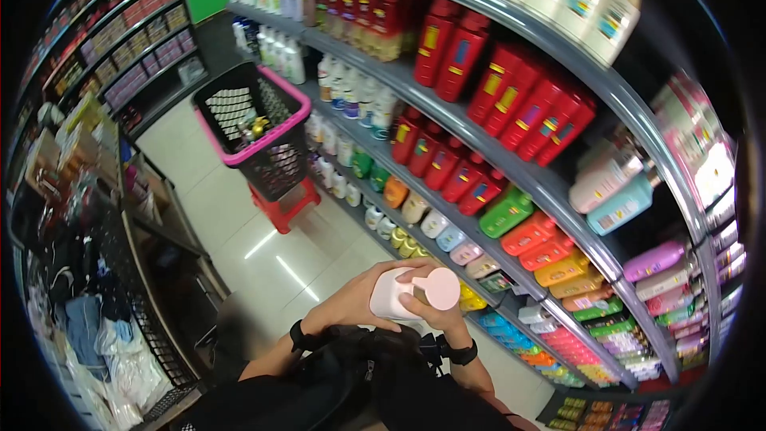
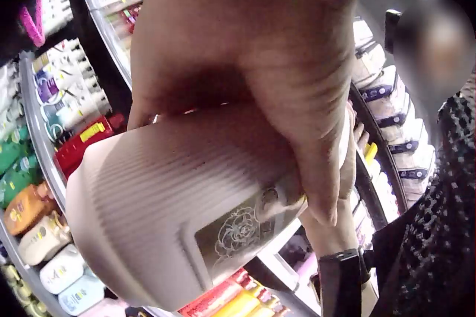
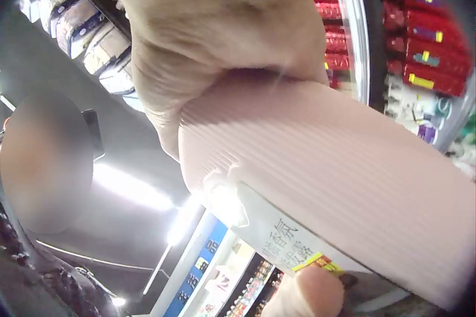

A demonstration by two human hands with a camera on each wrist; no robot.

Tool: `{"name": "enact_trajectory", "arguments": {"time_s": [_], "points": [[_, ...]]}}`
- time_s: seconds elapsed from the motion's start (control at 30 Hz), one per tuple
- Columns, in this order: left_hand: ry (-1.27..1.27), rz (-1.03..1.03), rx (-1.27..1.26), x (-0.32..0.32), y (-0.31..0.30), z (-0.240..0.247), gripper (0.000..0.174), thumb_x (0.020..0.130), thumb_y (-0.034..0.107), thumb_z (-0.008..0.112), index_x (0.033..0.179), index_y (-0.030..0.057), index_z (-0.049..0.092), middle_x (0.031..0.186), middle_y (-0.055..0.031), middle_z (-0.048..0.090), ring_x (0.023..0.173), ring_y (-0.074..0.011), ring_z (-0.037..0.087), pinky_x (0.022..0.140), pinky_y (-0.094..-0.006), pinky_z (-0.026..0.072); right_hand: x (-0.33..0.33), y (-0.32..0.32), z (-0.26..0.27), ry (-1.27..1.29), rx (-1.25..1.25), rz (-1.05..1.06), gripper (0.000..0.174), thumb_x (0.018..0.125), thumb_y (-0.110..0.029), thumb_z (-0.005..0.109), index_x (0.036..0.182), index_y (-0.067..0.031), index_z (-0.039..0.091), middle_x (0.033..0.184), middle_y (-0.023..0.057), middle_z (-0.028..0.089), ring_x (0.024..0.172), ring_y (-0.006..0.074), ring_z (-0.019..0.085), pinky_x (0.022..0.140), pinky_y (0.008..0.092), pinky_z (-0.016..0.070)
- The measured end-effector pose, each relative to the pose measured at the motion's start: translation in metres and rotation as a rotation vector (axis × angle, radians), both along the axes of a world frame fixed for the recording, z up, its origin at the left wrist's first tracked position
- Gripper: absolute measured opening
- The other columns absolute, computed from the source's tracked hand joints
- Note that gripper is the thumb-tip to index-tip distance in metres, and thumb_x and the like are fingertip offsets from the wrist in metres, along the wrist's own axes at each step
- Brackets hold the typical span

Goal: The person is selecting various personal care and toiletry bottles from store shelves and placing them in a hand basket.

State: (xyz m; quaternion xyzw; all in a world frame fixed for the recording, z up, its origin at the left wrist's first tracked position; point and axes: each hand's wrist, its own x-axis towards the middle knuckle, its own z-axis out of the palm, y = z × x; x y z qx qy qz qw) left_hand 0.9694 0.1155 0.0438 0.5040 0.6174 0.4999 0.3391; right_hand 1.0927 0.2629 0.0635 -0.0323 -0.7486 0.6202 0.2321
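Both hands hold a pale pink ribbed bottle (image 1: 388,294) in front of the body, its round pink cap (image 1: 442,287) pointing right in the head view. My left hand (image 1: 345,297) grips the body of the bottle from the left. On the cap side, my right hand (image 1: 437,315) curls its fingers and thumb around it. A label (image 2: 239,234) with a white flower drawing shows in the left wrist view. Chinese print and a small yellow-and-red sticker (image 3: 318,263) appear on the label in the right wrist view, where a thumb tip overlaps its lower edge.
Shelves of toiletries curve along the right, with red bottles (image 1: 511,94) on the middle tiers. A black shopping basket (image 1: 279,168) with a pink rim sits on a red stool (image 1: 289,207) in the aisle. To the left stands a bin holding folded denim (image 1: 84,331) and plastic-wrapped goods.
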Motion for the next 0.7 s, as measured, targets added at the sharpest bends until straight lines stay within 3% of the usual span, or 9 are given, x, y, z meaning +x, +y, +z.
{"name": "enact_trajectory", "arguments": {"time_s": [0.3, 0.43, 0.47, 0.5, 0.7], "points": [[0.013, 0.375, -0.063, -0.078, -0.081, -0.03, 0.096, 0.056, 0.033, 0.088, 0.135, 0.0058, 0.041, 0.116, -0.0181, 0.06, 0.108, -0.0341, 0.06, 0.091, -0.0405, 0.0487, -0.138, -0.047, -0.015, -0.092, -0.041, 0.383, 0.031, 0.075, -0.008, 0.075, 0.102, 0.0009, 0.064, 0.112, 0.0132, 0.064, 0.101, 0.0195, 0.061, 0.088, 0.0326, 0.0477], [0.024, 0.48, -0.137, -0.125, -0.104, -0.034, 0.094, 0.056, 0.033, 0.089, 0.133, 0.0045, 0.044, 0.117, -0.0183, 0.059, 0.108, -0.0348, 0.059, 0.091, -0.0405, 0.0486, -0.207, -0.056, -0.03, -0.118, -0.118, 0.545, 0.033, 0.075, -0.009, 0.076, 0.105, -0.0014, 0.063, 0.116, 0.0134, 0.063, 0.105, 0.0199, 0.06, 0.091, 0.0339, 0.0467], [0.006, 0.517, -0.175, -0.14, -0.108, -0.033, 0.093, 0.055, 0.032, 0.089, 0.132, 0.0041, 0.045, 0.117, -0.0184, 0.059, 0.108, -0.035, 0.059, 0.092, -0.0409, 0.0484, -0.229, -0.057, -0.033, -0.101, -0.087, 0.6, 0.033, 0.076, -0.009, 0.076, 0.106, -0.0024, 0.063, 0.117, 0.0135, 0.063, 0.107, 0.0202, 0.059, 0.092, 0.0344, 0.0463], [-0.011, 0.554, -0.213, -0.155, -0.112, -0.033, 0.092, 0.055, 0.032, 0.089, 0.131, 0.0038, 0.046, 0.118, -0.0184, 0.059, 0.108, -0.0353, 0.059, 0.092, -0.0413, 0.0482, -0.25, -0.055, -0.037, -0.11, -0.049, 0.669, 0.034, 0.077, -0.012, 0.075, 0.108, -0.0074, 0.062, 0.121, 0.0157, 0.06, 0.111, 0.026, 0.058, 0.094, 0.0383, 0.0451], [0.059, 0.675, -0.405, -0.263, -0.117, -0.011, 0.087, 0.054, 0.029, 0.089, 0.127, 0.0031, 0.048, 0.115, -0.0187, 0.06, 0.108, -0.0364, 0.059, 0.092, -0.0421, 0.048, -0.383, -0.041, -0.033, -0.186, -0.089, 0.882, 0.043, 0.073, -0.014, 0.078, 0.112, -0.0067, 0.061, 0.127, 0.0153, 0.056, 0.117, 0.0253, 0.054, 0.098, 0.038, 0.0424]]}}
